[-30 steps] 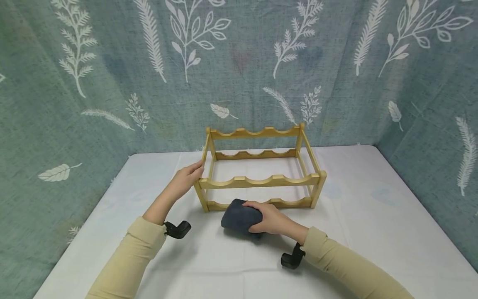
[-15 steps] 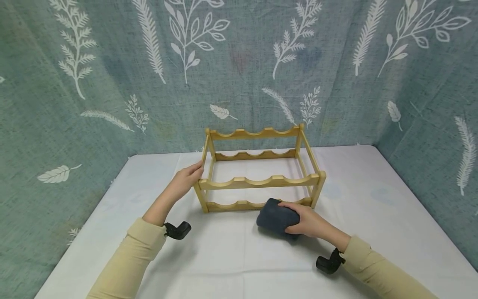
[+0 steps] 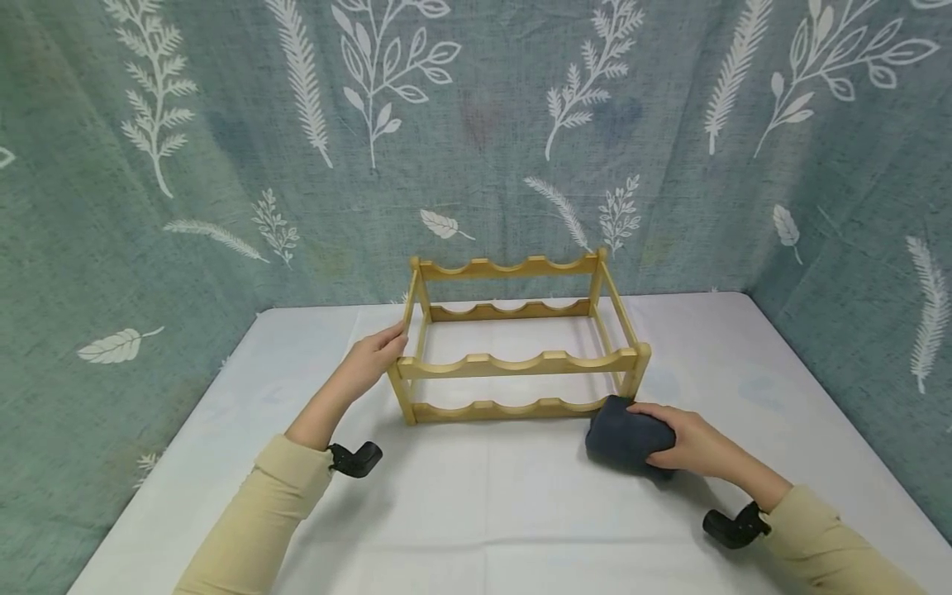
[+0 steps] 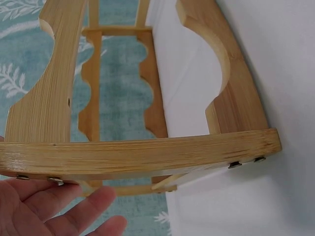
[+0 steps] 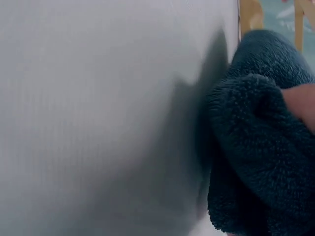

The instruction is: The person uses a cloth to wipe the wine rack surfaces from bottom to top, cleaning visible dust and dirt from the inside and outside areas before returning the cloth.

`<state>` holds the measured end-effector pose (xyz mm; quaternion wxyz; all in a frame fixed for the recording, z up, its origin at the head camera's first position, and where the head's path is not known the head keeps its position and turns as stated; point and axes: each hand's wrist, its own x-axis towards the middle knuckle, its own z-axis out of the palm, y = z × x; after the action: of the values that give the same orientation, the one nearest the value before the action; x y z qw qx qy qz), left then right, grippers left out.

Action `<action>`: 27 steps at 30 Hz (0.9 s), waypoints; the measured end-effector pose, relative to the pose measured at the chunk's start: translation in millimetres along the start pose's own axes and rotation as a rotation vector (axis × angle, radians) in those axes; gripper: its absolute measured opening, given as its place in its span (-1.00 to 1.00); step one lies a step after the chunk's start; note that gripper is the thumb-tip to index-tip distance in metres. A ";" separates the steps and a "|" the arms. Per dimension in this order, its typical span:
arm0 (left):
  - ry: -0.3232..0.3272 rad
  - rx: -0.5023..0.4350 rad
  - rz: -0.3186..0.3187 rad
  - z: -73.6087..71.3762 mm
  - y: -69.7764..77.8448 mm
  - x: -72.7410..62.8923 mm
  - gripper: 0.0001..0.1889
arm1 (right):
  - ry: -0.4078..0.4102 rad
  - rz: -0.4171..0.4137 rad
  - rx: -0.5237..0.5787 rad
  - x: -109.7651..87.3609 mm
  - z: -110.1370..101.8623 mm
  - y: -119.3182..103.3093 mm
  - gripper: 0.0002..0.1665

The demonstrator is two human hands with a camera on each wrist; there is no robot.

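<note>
A light wooden wine rack (image 3: 521, 364) with scalloped rails stands on the white-covered table. My left hand (image 3: 369, 357) holds it at the near left corner. In the left wrist view, the fingers (image 4: 74, 209) of that hand lie along the outside of the corner post (image 4: 138, 157), and most of the thumb is out of view. My right hand (image 3: 687, 442) grips a folded dark blue towel (image 3: 627, 438) in front of the rack's near right leg. Fluffy pile shows on the towel (image 5: 256, 142) in the right wrist view, close over the tabletop.
White cloth covers the table (image 3: 446, 529). A green-blue curtain (image 3: 476, 165) with white leaf prints hangs behind the rack and along both sides. Black camera mounts (image 3: 357, 459) sit on both wrists.
My right hand has moved the towel rightward along the rack's lower front rail, from left of the middle to the right leg. My left hand and the rack have stayed in place.
</note>
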<state>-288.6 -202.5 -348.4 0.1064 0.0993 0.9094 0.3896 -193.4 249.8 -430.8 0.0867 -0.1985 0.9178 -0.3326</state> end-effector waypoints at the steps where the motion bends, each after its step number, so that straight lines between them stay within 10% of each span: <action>1: 0.000 0.001 0.000 0.2 -0.1 0.2 -0.35 | 0.001 -0.012 -0.017 -2.1 -3.7 1.6 -0.20; 17: -0.003 0.011 -0.008 -0.5 1.3 0.1 -0.36 | 0.164 -0.244 -0.234 -22.8 -81.0 -33.4 -0.16; 27: -0.001 0.006 -0.003 0.9 1.4 -0.2 -0.36 | 0.071 -0.152 -0.093 -16.1 -60.1 -11.1 -0.22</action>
<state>-288.0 -201.0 -348.0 0.1071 0.0986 0.9107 0.3866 -192.9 283.4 -377.3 0.0194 -0.2594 0.9171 -0.3019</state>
